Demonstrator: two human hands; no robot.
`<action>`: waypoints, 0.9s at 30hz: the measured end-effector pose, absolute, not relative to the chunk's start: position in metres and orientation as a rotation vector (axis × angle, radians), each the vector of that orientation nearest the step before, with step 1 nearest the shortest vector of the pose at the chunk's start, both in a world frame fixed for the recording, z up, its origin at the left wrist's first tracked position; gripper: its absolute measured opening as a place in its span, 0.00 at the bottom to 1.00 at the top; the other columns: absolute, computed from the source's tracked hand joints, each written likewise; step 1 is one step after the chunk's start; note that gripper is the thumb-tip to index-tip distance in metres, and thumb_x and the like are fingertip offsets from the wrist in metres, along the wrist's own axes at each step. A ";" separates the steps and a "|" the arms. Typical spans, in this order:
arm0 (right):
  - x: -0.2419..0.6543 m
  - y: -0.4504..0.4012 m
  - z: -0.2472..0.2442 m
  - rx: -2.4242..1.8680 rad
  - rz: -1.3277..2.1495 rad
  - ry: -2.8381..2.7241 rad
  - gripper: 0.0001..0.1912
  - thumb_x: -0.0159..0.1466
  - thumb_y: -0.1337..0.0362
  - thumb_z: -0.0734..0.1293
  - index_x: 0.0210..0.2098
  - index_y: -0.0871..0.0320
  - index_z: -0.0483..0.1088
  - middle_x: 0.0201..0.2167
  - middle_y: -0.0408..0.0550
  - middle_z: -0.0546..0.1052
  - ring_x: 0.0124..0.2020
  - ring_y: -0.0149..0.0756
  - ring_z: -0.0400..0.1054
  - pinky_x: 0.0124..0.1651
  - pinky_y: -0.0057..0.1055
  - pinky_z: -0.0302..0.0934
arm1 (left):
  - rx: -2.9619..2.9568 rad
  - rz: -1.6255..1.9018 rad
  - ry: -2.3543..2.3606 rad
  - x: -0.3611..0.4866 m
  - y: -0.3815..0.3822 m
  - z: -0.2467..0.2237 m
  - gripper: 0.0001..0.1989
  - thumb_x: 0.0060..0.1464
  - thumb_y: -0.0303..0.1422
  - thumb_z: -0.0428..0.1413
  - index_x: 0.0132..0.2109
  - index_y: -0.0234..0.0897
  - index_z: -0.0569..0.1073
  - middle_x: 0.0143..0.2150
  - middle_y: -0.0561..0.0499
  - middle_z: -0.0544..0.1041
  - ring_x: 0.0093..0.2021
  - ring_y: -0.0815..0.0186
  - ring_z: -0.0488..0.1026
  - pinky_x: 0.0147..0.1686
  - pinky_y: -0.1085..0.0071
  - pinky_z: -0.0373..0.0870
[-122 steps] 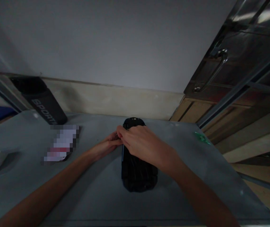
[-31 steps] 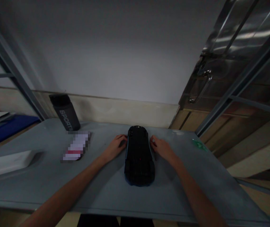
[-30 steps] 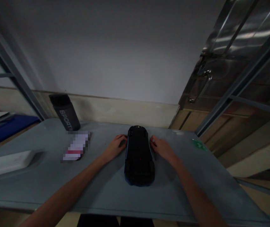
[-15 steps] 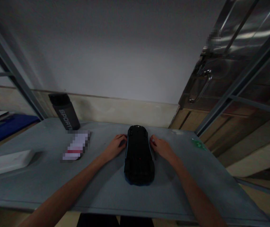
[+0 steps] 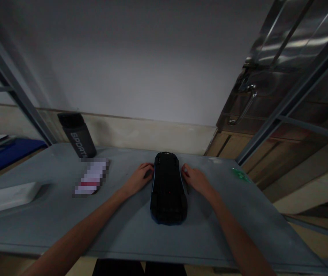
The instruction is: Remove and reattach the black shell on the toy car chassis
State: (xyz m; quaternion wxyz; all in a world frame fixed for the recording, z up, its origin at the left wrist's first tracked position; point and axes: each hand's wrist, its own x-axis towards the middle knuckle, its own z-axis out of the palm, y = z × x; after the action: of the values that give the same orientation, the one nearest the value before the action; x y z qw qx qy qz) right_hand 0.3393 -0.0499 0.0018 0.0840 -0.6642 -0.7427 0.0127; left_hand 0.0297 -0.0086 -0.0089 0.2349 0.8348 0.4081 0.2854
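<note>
Toy car (image 5: 168,191) lies wheels-up near the middle of the grey worktop (image 5: 123,234), its dark underside showing, a strip of blue along its edges and a tiny red spot on it. One end points at the wall (image 5: 140,76), the other at the person. The left hand (image 5: 139,178) rests on the worktop with its fingers loosely bent, their tips at the car's left side; whether they grip it cannot be told. The right hand (image 5: 195,179) sits at the opposite side, fingers curled inward against or just beside the car; what they may hold is hidden. A thin dark thing (image 5: 187,189) shows below that hand. Farther left stand a dark bottle (image 5: 79,138) lettered "SPORT", a blurred flat item (image 5: 91,177) in front of it, and a long white object (image 5: 8,197). Something small and green (image 5: 240,174) lies near the right edge.
</note>
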 end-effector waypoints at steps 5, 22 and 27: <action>0.341 -0.050 0.005 -1.966 0.118 -2.239 0.10 0.81 0.62 0.62 0.55 0.54 0.73 0.40 0.51 0.85 0.37 0.41 0.79 0.37 0.33 0.55 | 2.306 0.775 1.117 0.029 -0.009 -0.008 0.06 0.68 0.30 0.55 0.45 0.46 0.77 0.61 0.44 0.84 0.67 0.52 0.78 0.71 0.54 0.71; 0.339 -0.052 0.010 -1.990 0.130 -2.230 0.09 0.81 0.61 0.63 0.54 0.53 0.74 0.40 0.50 0.85 0.38 0.42 0.79 0.37 0.33 0.56 | 2.303 0.770 1.100 0.030 -0.010 -0.008 0.05 0.68 0.31 0.54 0.44 0.46 0.75 0.62 0.44 0.83 0.68 0.51 0.77 0.72 0.51 0.71; 0.339 -0.051 0.010 -1.988 0.132 -2.230 0.09 0.81 0.62 0.62 0.55 0.53 0.74 0.40 0.51 0.86 0.39 0.43 0.80 0.37 0.34 0.55 | 2.301 0.770 1.096 0.030 -0.009 -0.009 0.05 0.68 0.30 0.54 0.45 0.43 0.75 0.62 0.41 0.83 0.68 0.50 0.77 0.72 0.50 0.70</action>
State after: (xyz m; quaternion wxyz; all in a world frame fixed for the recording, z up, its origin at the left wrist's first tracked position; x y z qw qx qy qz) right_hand 0.3388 -0.0513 0.0098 0.0755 -0.6630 -0.7435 0.0441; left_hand 0.0299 -0.0092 -0.0087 0.2375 0.8395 0.3998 0.2810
